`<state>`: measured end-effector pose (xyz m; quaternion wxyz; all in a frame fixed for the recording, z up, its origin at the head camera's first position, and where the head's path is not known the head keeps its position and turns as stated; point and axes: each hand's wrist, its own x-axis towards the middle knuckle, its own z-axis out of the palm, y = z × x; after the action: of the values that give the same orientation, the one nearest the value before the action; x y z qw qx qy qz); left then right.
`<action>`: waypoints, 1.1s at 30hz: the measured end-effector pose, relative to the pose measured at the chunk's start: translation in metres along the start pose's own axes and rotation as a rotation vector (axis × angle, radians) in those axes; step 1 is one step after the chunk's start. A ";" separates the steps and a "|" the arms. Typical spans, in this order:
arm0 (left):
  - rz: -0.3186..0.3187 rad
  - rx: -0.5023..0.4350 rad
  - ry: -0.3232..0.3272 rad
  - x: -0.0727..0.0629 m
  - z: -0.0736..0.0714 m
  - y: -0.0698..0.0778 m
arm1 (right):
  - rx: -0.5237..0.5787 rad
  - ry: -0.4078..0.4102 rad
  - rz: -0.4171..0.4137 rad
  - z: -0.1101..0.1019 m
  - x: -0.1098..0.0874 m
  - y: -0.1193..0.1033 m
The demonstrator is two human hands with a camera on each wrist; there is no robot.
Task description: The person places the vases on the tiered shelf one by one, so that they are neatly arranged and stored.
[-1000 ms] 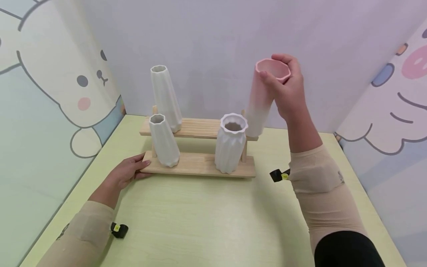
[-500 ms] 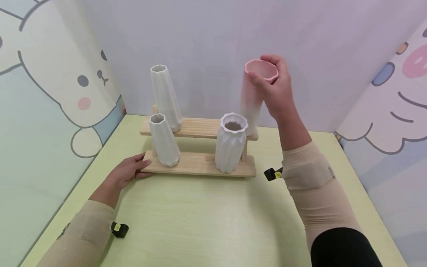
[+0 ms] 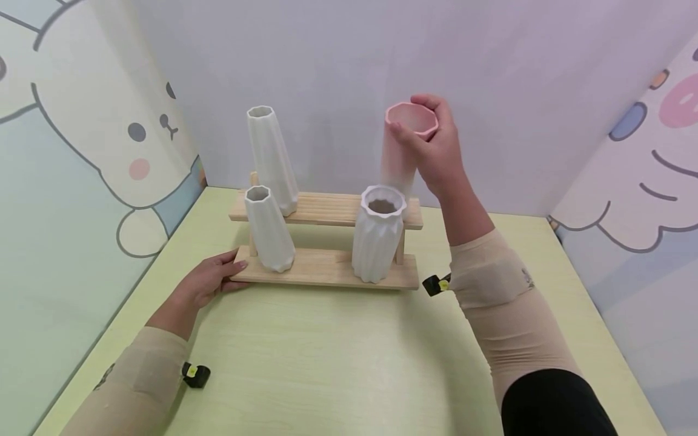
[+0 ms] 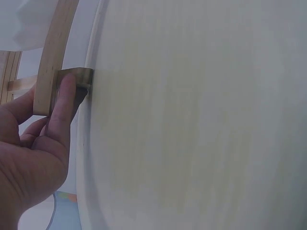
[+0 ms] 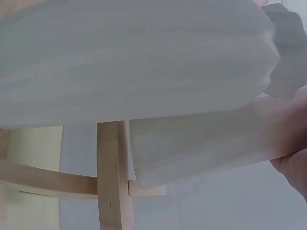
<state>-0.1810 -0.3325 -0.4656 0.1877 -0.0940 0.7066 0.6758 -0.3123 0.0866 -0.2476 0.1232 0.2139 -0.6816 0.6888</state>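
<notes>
My right hand [image 3: 438, 151] grips the rim end of a tall vase [image 3: 397, 154], pink at the top and fading to white below. Its base is hidden in the head view behind a white fluted vase [image 3: 376, 245]; in the right wrist view the base [image 5: 158, 158] meets the upper shelf board at its right end. At the left end of the two-tier wooden shelf [image 3: 322, 266], my left hand [image 3: 209, 280] holds the lower board between thumb and fingers. That board [image 4: 50, 62] also shows in the left wrist view, with fingers beneath it.
A tall white vase [image 3: 271, 160] stands on the upper tier's left. In front of it, a shorter white vase [image 3: 269, 230] stands on the lower tier. The shelf is on a pale yellow-green table [image 3: 305, 357], with a wall [image 3: 327, 72] close behind.
My right hand has moved left with the pink-and-white vase, from past the shelf's right end to above the upper tier, behind the fluted vase. The left hand has stayed in place.
</notes>
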 end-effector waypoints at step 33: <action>0.000 0.002 -0.005 -0.003 0.005 0.001 | 0.002 -0.012 0.041 0.013 0.004 0.013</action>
<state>-0.1780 -0.3278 -0.4633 0.1895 -0.0917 0.7069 0.6752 -0.3199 0.0731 -0.2572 0.1048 0.2040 -0.6860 0.6905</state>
